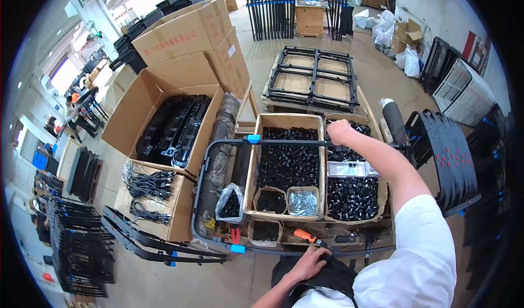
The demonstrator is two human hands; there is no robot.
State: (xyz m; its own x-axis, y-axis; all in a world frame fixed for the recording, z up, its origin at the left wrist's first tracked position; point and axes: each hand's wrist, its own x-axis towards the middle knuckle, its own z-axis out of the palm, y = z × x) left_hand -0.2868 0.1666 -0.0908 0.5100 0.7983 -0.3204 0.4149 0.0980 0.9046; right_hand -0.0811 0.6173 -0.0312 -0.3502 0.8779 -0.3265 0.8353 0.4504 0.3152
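A black tubular frame point(295, 142) with rounded corners and blue clips lies across cartons of small parts. My right hand point(341, 133) is at its far bar, fingers curled closed; anything inside them is hidden. My left hand point(311, 262) is at the near bar, close to my body, its fingers bent over the tube. Just beyond that hand lies an orange-and-black power screwdriver point(305, 236). Black plastic pieces point(289, 163) fill the left carton, and more black caps point(352, 198) fill the right one. A small white tray point(346, 169) sits among the caps.
Silver screws point(303, 202) fill a small box. Black cables point(150, 183) lie on a carton at left, beside a large open box of black parts point(173, 128). Stacked frames point(314, 78) stand beyond the cartons. Black panels point(450, 158) stand at right. Other people work farther back.
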